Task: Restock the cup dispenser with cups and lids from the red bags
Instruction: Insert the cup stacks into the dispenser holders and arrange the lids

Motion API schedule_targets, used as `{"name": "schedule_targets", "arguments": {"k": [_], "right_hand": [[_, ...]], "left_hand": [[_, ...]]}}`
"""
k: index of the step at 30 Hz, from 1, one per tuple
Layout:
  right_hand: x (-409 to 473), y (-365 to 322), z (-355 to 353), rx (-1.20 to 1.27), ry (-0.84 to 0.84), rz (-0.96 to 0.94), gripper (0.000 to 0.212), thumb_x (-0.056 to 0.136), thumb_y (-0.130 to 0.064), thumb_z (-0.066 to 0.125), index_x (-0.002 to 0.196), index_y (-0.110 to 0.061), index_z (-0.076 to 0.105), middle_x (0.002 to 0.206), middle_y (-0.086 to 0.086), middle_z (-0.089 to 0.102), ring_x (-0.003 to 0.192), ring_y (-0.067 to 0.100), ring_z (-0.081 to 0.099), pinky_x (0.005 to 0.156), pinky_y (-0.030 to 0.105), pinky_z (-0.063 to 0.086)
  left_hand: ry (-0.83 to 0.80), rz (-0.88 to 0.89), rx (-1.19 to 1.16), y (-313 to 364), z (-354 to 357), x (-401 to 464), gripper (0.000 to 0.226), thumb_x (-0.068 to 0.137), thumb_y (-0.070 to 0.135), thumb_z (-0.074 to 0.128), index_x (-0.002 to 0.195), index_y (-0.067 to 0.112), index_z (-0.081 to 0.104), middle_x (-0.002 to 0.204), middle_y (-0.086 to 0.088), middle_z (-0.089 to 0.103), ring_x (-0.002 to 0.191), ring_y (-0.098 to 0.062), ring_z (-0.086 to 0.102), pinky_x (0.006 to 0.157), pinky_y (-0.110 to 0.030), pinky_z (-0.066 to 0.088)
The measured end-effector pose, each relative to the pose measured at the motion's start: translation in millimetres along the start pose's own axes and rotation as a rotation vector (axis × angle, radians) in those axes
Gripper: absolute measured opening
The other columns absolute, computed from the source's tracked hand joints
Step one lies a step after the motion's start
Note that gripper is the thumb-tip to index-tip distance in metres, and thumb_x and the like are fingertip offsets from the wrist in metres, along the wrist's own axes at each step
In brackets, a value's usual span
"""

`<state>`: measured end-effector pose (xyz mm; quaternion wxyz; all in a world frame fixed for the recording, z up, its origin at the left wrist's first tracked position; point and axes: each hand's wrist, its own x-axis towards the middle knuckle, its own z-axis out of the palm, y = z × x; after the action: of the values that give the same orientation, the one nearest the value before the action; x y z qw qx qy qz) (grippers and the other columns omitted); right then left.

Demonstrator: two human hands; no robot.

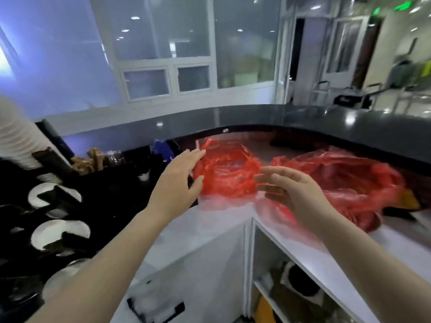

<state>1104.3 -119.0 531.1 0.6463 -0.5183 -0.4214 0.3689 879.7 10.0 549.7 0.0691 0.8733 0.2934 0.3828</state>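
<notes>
Lying on the white counter (210, 227) in the corner under the dark ledge (256, 115) are 2 red bags. The left bag (227, 170) is being flanked by both hands. The left hand (180, 177) is being held with fingers extended, its fingertips touching the bag's left edge; nothing is being grasped. The right hand (289, 191) is being held released, fingers spread, just beside the bag's right side. The right bag (338, 180) is lying crumpled beside it. The black dispenser (70, 206) is standing at left, with white discs showing in its round openings.
</notes>
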Motion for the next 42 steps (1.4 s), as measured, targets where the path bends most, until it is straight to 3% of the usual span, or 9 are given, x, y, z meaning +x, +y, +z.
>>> {"name": "schedule_targets", "arguments": {"k": [7, 12, 17, 20, 23, 28, 31, 34, 42], "right_hand": [[8, -5, -142, -0.25, 0.298, -0.066, 0.019, 0.091, -0.003, 0.059, 0.099, -0.016, 0.071, 0.091, 0.003, 0.076, 0.078, 0.017, 0.071, 0.062, 0.021, 0.054], [25, 7, -239, -0.479, 0.456, -0.058, 0.023, 0.086, 0.001, 0.065, 0.088, -0.021, 0.072, 0.083, 0.001, 0.076, 0.07, 0.011, 0.07, 0.059, 0.019, 0.054], [47, 28, -297, -0.947, 0.509, -0.009, 0.021, 0.082, -0.009, 0.07, 0.088, -0.029, 0.07, 0.082, -0.016, 0.07, 0.08, -0.002, 0.065, 0.065, 0.001, 0.043], [54, 40, -305, -1.1, 0.373, -0.057, 0.019, 0.089, -0.01, 0.063, 0.095, -0.025, 0.072, 0.09, -0.014, 0.07, 0.084, 0.001, 0.063, 0.073, 0.008, 0.046], [59, 55, -303, -1.219, 0.138, 0.007, 0.023, 0.096, -0.018, 0.052, 0.112, -0.026, 0.066, 0.106, -0.012, 0.069, 0.096, 0.006, 0.062, 0.079, 0.012, 0.044], [55, 79, -301, -1.513, 0.124, 0.176, 0.032, 0.1, -0.022, 0.041, 0.127, -0.028, 0.055, 0.099, 0.004, 0.07, 0.09, 0.027, 0.065, 0.075, 0.04, 0.05], [50, 83, -303, -1.643, 0.028, 0.285, 0.031, 0.099, -0.028, 0.041, 0.127, -0.03, 0.052, 0.098, 0.005, 0.069, 0.09, 0.028, 0.064, 0.072, 0.04, 0.05], [47, 89, -298, -1.706, -0.085, 0.359, 0.031, 0.095, -0.033, 0.046, 0.126, -0.028, 0.05, 0.108, 0.0, 0.065, 0.097, 0.026, 0.062, 0.074, 0.038, 0.049], [59, 102, -295, -1.717, -0.151, 0.178, 0.055, 0.083, -0.045, 0.066, 0.133, -0.031, 0.047, 0.139, -0.008, 0.044, 0.115, 0.018, 0.048, 0.079, 0.036, 0.052]], "left_hand": [[0.036, 0.049, -0.22, 63, 119, 70, 0.044, 0.085, -0.002, 0.059, 0.126, 0.013, 0.06, 0.129, 0.0, 0.058, 0.125, -0.015, 0.049, 0.105, -0.014, 0.03], [-0.002, 0.107, -0.329, 102, 205, 108, 0.036, 0.083, -0.008, 0.057, 0.109, 0.013, 0.069, 0.108, 0.007, 0.064, 0.1, -0.002, 0.056, 0.092, -0.005, 0.036], [-0.156, 0.026, -0.424, 118, 286, 121, 0.038, 0.08, -0.01, 0.055, 0.099, 0.018, 0.072, 0.089, 0.011, 0.066, 0.086, -0.01, 0.064, 0.086, -0.028, 0.049], [-0.331, -0.051, -0.457, 117, 325, 120, 0.042, 0.079, -0.011, 0.052, 0.104, 0.017, 0.071, 0.1, 0.006, 0.069, 0.095, -0.014, 0.065, 0.092, -0.029, 0.048], [-0.474, -0.086, -0.441, 109, 354, 119, 0.043, 0.08, -0.008, 0.053, 0.106, 0.023, 0.071, 0.101, 0.012, 0.07, 0.096, -0.004, 0.064, 0.088, -0.013, 0.044], [-0.707, -0.063, -0.42, 97, 383, 121, 0.038, 0.078, 0.011, 0.073, 0.11, 0.03, 0.068, 0.095, 0.012, 0.069, 0.088, -0.005, 0.065, 0.083, -0.019, 0.046], [-0.718, -0.007, -0.381, 93, 396, 124, 0.042, 0.073, 0.021, 0.078, 0.112, 0.033, 0.066, 0.093, 0.014, 0.067, 0.086, -0.003, 0.062, 0.08, -0.016, 0.044], [-0.734, 0.079, -0.326, 89, 409, 128, 0.056, 0.07, 0.025, 0.08, 0.122, 0.028, 0.059, 0.113, 0.01, 0.058, 0.103, -0.01, 0.057, 0.089, -0.019, 0.041], [-0.937, 0.056, -0.056, 79, 438, 125, 0.086, 0.072, 0.033, 0.074, 0.145, 0.023, 0.03, 0.141, -0.006, 0.044, 0.123, -0.029, 0.05, 0.101, -0.037, 0.042]]}}
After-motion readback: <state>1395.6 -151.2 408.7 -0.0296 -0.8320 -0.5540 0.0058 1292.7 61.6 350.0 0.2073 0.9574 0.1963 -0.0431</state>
